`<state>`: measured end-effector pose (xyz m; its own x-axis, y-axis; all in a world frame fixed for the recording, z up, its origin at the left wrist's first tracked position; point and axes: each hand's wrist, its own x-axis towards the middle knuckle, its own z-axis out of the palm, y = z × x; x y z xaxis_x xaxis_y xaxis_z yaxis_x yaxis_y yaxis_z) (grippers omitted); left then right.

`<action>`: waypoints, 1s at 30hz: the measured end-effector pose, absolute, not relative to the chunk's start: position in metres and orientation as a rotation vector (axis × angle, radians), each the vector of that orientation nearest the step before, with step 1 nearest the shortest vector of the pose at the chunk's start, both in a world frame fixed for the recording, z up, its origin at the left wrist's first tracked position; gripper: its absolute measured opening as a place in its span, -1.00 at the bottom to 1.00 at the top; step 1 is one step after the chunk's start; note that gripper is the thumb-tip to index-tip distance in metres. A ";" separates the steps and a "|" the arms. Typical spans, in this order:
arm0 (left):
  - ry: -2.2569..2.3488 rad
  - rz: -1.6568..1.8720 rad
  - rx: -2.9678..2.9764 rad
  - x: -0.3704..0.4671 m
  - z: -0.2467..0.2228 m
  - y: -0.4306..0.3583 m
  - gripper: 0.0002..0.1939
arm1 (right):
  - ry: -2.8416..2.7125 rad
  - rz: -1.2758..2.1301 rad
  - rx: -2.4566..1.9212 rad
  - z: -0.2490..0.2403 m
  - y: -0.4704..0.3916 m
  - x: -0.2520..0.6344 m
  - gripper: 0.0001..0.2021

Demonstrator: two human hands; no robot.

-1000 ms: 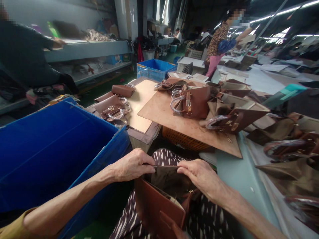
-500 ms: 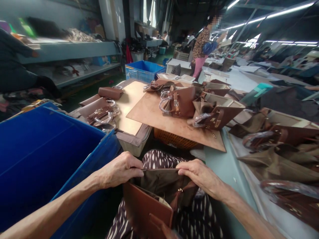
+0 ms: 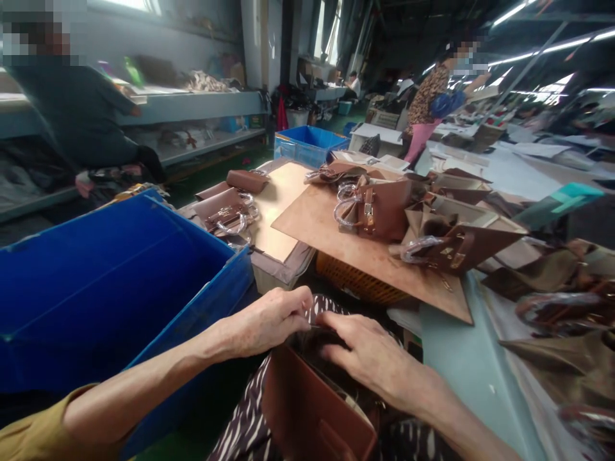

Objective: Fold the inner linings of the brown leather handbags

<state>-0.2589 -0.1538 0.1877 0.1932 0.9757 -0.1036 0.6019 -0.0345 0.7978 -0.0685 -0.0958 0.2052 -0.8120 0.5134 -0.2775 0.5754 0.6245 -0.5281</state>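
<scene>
A brown handbag [image 3: 312, 403] with a dark lining sits on my lap, its mouth facing up. My left hand [image 3: 273, 323] is closed at the far left of the mouth, pinching the rim between thumb and fingers. Over the far rim reaches my right hand [image 3: 369, 352], close to the left one. Its thumb and fingers are spread apart over the dark lining, touching the bag without a visible grip. The right hand and forearm cover much of the bag's right side.
A big blue bin [image 3: 96, 282] stands at my left. Ahead, a brown board [image 3: 307, 218] bears several handbags [image 3: 387, 208]. More bags [image 3: 571, 358] lie on the table at right. A smaller blue crate [image 3: 302, 144] is beyond. One person [image 3: 81, 109] sits at left; another [image 3: 430, 96] stands ahead.
My right hand has let go of the rim's right part and moved left toward my left hand, its fingers opening. The left hand still pinches the rim. The view has turned left.
</scene>
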 end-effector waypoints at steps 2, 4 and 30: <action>1.567 0.706 1.679 -0.259 0.187 -0.159 -0.93 | 2.778 -0.890 0.852 0.206 -0.096 -0.092 -0.83; 1.621 0.809 1.612 -0.260 0.183 -0.164 -0.87 | 2.784 -0.867 0.787 0.202 -0.095 -0.106 -0.85; 1.695 0.633 1.500 -0.225 0.183 -0.153 0.10 | 2.574 -0.233 1.238 0.226 -0.032 -0.057 -0.76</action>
<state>-0.2255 -0.1527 0.1833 -0.0091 0.9754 -0.2205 0.5920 0.1829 0.7849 -0.0573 -0.0324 0.2258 -0.5960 0.7390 -0.3139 0.7834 0.6210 -0.0253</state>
